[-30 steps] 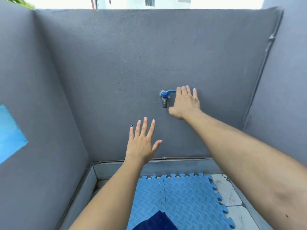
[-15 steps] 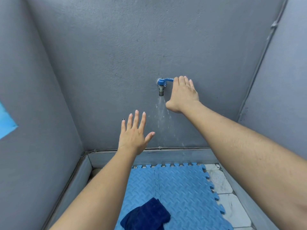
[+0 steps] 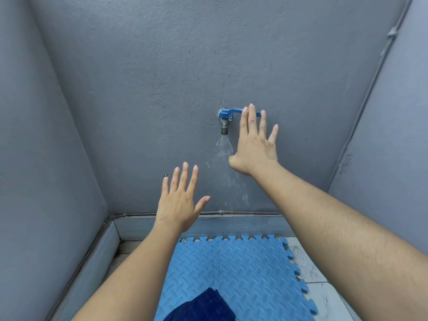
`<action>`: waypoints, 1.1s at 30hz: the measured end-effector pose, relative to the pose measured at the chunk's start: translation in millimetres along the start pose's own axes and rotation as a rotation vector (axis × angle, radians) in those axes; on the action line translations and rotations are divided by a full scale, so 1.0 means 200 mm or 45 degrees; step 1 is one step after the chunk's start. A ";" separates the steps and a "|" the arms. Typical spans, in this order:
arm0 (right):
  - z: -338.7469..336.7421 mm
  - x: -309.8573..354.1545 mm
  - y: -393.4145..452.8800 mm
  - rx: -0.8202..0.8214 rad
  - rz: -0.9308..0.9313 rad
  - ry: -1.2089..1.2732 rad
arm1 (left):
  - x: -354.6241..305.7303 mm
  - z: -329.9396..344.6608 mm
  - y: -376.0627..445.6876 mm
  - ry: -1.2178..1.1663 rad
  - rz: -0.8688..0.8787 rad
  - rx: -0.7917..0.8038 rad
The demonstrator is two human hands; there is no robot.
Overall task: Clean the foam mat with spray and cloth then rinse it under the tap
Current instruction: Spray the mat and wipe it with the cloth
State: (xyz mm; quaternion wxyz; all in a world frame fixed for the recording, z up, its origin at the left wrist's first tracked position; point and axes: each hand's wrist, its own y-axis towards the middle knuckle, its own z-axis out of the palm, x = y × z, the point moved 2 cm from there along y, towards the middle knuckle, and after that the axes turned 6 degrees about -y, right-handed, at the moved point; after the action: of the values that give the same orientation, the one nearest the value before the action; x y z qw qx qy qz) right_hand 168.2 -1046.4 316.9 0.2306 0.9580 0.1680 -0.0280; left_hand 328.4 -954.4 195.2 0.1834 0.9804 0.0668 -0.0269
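On the grey back wall [image 3: 162, 89] of the head view, a tap [image 3: 224, 121] with a blue lever handle [image 3: 234, 111] is mounted, and water [image 3: 225, 147] is seen spraying down from its metal spout in a widening fan, with droplets scattered against the wall below. The right hand [image 3: 254, 144] is raised flat in front of the wall just beside the tap, fingers spread and released, nothing being grasped; its fingertips [image 3: 251, 107] are overlapped with the outer end of the lever, though whether they press on it cannot be told. The thumb side of that hand is placed right at the edge of the falling spray. The left hand [image 3: 179, 200] is held lower and to the left, well apart from the tap, palm away from the camera, fingers splayed and empty. Below both forearms, the blue foam mat [image 3: 254, 274] is laid flat on the floor against the foot of the wall, its jigsaw edges and a seam between two joined tiles being visible. A dark blue cloth [image 3: 203, 306] is left crumpled on the near part of the mat, cut off by the lower frame edge. Pale floor tiles [image 3: 324, 295] are shown to the right of the mat.
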 end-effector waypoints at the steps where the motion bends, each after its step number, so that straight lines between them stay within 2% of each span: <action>1: 0.01 0.00 0.00 -0.008 0.006 -0.004 | 0.01 0.02 0.00 0.002 0.007 0.003; 7: 0.06 -0.02 0.03 -0.092 -0.004 -0.036 | 0.05 0.08 0.01 -0.016 -0.006 -0.043; 13: 0.08 -0.08 0.12 -0.053 -0.028 -0.025 | 0.04 0.04 0.04 -0.019 0.007 -0.065; 17: 0.09 -0.11 0.07 -0.074 -0.090 0.215 | 0.05 0.09 -0.02 -0.112 -0.062 -0.065; 20: 0.39 -0.15 -0.26 -0.048 -0.119 0.405 | 0.00 0.30 -0.26 -0.292 -0.093 0.024; 21: 0.57 -0.17 -0.46 0.036 -0.115 0.435 | -0.01 0.40 -0.38 -0.328 -0.105 0.105; 24: 1.16 -0.29 -1.15 0.524 0.032 0.374 | -0.01 0.78 -0.82 -0.295 -0.066 0.447; 26: 1.45 -0.43 -1.56 0.754 0.194 0.272 | -0.03 0.97 -1.09 -0.280 0.012 0.678; 29: 1.64 -0.51 -1.87 0.747 0.311 0.209 | -0.05 1.19 -1.29 -0.231 0.111 0.838; 33: 1.68 -0.51 -1.87 0.587 0.293 0.174 | -0.16 1.32 -1.10 -0.315 0.067 0.670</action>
State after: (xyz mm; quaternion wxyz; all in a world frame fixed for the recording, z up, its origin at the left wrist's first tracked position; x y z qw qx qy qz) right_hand -45.3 -916.5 -131.3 -0.0037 0.9977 0.0622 0.0256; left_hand 258.1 -850.7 -127.3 -0.0698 0.9850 0.0092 -0.1578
